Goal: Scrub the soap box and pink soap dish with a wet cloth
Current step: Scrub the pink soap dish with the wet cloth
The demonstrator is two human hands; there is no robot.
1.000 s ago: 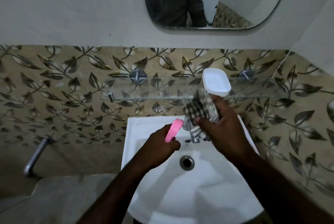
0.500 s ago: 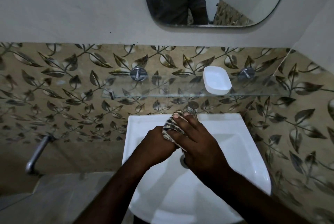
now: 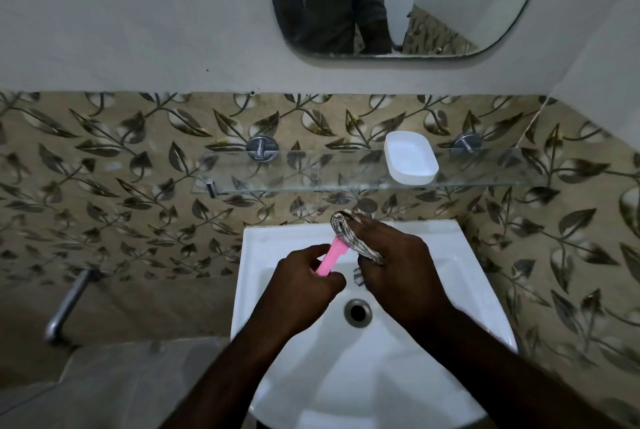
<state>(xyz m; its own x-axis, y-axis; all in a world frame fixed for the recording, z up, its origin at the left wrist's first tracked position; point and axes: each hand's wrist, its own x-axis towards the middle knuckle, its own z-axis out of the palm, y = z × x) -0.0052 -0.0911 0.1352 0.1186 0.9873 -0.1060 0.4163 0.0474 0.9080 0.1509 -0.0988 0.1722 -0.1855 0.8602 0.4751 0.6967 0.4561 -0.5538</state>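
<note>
Scrubbing over the sink (image 3: 450, 255), I am pinching the pink soap dish (image 3: 332, 257) in my left hand (image 3: 298, 286), bracing it firmly while my right hand (image 3: 398, 266) is clamping curled fingers on the cloth (image 3: 349, 238), probably against its edge; the soap box (image 3: 410, 158) is sitting on the glass shelf (image 3: 311, 172).

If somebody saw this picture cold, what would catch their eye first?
First, two hands meeting over the white sink in the middle. The left hand holds a bright pink soap dish, and the right hand grips a bunched patterned cloth at the dish's top end. Next comes the white soap box on the glass shelf above the sink, towards the right.
</note>
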